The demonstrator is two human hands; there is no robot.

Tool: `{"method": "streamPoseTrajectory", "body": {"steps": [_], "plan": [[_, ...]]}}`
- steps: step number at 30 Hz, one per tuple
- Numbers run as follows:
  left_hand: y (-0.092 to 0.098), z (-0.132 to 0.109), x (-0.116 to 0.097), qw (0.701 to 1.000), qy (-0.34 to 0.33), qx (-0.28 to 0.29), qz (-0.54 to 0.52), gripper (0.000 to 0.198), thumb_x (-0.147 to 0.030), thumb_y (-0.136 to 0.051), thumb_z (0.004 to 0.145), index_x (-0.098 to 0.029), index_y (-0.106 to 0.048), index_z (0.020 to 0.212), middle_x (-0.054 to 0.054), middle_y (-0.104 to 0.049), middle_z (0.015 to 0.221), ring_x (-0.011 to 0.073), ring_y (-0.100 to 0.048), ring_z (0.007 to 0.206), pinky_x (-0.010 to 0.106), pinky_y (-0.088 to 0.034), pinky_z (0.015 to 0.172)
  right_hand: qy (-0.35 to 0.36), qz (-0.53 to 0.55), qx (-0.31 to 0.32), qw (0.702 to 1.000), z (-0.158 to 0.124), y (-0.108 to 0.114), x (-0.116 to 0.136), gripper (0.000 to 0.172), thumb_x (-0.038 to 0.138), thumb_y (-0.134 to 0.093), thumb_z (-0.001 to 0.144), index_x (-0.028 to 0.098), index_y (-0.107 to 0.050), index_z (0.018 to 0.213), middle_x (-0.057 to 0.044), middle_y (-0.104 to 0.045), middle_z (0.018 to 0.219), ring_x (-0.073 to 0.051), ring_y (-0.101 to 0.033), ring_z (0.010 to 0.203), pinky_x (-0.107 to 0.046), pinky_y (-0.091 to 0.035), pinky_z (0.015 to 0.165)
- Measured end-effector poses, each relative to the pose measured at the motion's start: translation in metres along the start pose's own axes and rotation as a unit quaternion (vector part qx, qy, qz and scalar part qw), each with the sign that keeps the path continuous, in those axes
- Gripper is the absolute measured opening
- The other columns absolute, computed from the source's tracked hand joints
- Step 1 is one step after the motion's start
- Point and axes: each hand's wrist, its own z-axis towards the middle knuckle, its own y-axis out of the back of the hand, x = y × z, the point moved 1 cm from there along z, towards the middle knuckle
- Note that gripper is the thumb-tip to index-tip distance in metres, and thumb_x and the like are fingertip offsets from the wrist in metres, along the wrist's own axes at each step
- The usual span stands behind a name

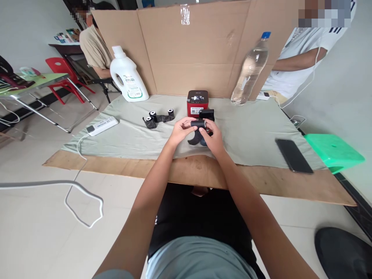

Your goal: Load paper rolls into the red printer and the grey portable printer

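Both my hands are raised over the cloth-covered table, holding a black ribbon roll [198,124] level between them. My left hand [181,131] pinches its left end, and my right hand [213,136] grips the right end, where a pale core shows. Below the roll hangs or lies a dark curved strip [193,139]; I cannot tell whether it joins the roll. Just behind my hands stands a small red and black box-shaped device [197,101] with a label on its front. A black part [207,114] sits beside it, partly hidden by my right hand.
Left of my hands lie unwound black ribbon rolls [158,117] and a white power strip [102,126]. A white detergent jug [128,75] and a clear water bottle [250,71] stand before the cardboard screen [192,50]. A phone [293,155] lies right. Two people sit beyond.
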Motion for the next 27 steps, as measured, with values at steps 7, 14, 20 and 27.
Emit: {"method": "streamPoseTrajectory", "body": {"steps": [7, 14, 20, 27], "plan": [[-0.005, -0.003, -0.004, 1.000, 0.002, 0.018, 0.023, 0.051, -0.051, -0.086, 0.076, -0.022, -0.073, 0.116, 0.009, -0.077, 0.115, 0.0241, -0.074, 0.104, 0.035, -0.058, 0.093, -0.016, 0.040, 0.002, 0.999, -0.001, -0.005, 0.001, 0.040, 0.047, -0.051, 0.095, 0.021, -0.056, 0.125, -0.008, -0.075, 0.111, -0.023, -0.071, 0.094, -0.041, -0.057, 0.089], [-0.002, -0.002, -0.001, 0.999, -0.001, 0.030, 0.013, 0.052, -0.050, -0.087, 0.075, -0.021, -0.075, 0.116, 0.009, -0.077, 0.117, 0.0227, -0.074, 0.104, 0.036, -0.057, 0.095, 0.008, 0.116, 0.000, 0.993, 0.002, -0.005, -0.008, 0.037, 0.051, -0.060, 0.093, 0.025, -0.060, 0.120, -0.006, -0.073, 0.106, -0.024, -0.070, 0.098, -0.041, -0.058, 0.089], [0.003, 0.001, 0.007, 0.998, 0.036, -0.001, 0.047, 0.052, -0.057, -0.083, 0.077, -0.018, -0.077, 0.111, 0.009, -0.080, 0.105, 0.0214, -0.074, 0.089, 0.037, -0.062, 0.081, 0.019, 0.122, -0.006, 0.992, 0.003, -0.010, -0.017, 0.035, 0.046, -0.066, 0.090, 0.027, -0.061, 0.118, -0.007, -0.073, 0.111, -0.025, -0.071, 0.101, -0.043, -0.058, 0.091], [0.001, 0.001, 0.009, 0.998, 0.035, -0.005, 0.048, 0.053, -0.059, -0.080, 0.078, -0.017, -0.075, 0.111, 0.009, -0.079, 0.104, 0.0223, -0.074, 0.091, 0.037, -0.062, 0.081, 0.019, 0.124, -0.003, 0.992, 0.002, -0.010, -0.016, 0.032, 0.035, -0.065, 0.088, 0.024, -0.061, 0.117, -0.009, -0.072, 0.117, -0.027, -0.071, 0.109, -0.046, -0.057, 0.099]]}}
